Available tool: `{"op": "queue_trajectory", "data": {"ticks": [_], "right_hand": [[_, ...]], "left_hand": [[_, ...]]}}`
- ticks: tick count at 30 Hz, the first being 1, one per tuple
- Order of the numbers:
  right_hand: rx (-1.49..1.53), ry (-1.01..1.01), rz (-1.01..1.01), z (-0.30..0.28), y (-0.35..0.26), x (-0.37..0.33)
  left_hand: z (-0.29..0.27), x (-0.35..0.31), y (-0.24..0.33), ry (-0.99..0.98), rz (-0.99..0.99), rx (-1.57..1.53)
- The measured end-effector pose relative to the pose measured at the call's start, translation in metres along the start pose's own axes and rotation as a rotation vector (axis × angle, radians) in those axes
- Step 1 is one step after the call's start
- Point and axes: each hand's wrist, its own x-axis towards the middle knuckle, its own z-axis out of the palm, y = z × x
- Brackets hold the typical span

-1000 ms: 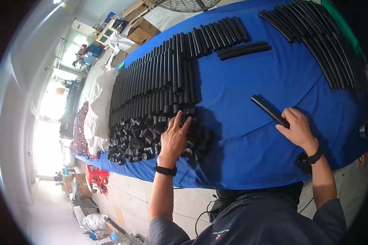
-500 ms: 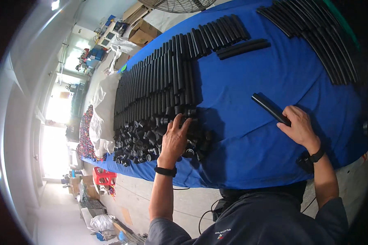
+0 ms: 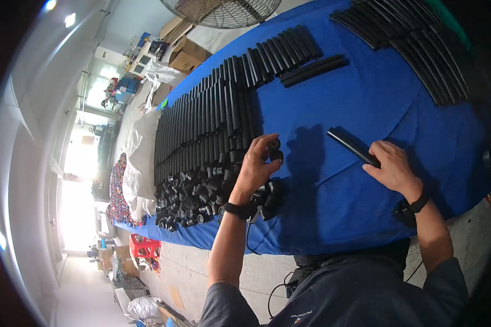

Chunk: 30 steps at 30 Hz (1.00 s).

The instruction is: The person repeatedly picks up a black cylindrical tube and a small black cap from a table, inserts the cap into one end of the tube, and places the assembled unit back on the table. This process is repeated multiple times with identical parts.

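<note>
**Left hand off the pile, part picked; both hands loaded**

Half a second ago our left hand [image 3: 256,166] was in the heap of black fittings [image 3: 188,196]. Now it's up and just right of the heap, thumb and fingers pinching a small black part [image 3: 276,155]. Could be two; fingers and dark-on-dark hide the count.

Right hand [image 3: 393,166] unchanged: fingers wrapped round the near end of a black tube [image 3: 348,143], over the bare blue cloth of the bench [image 3: 360,103]. Tube slants up-left, free end toward our left hand, still well apart from the part.

What it means: we read the pick as done, tube and part both in hand, not yet joined.

Tube rows [image 3: 207,111] sit behind the heap, two loose tubes [image 3: 313,71] beside them.
</note>
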Motion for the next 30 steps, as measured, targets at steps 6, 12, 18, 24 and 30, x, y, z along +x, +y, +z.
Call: {"op": "queue_trajectory", "data": {"ticks": [6,12,18,24,30], "right_hand": [[0.020,0.057,-0.074,0.002,0.006,0.002],[0.028,0.057,-0.058,0.003,0.008,0.001],[-0.016,0.046,-0.058,0.003,0.007,0.000],[0.000,0.053,-0.032,0.002,0.002,0.003],[0.277,0.130,0.201,-0.011,0.003,-0.004]], "left_hand": [[0.021,0.015,-0.018,0.004,-0.141,-0.087],[0.008,0.008,-0.009,0.157,-0.028,0.024],[0.005,-0.027,0.061,0.180,-0.112,-0.543],[0.109,0.013,0.067,-0.033,-0.085,-1.440],[0.161,0.069,0.029,-0.010,-0.143,-1.652]]}}
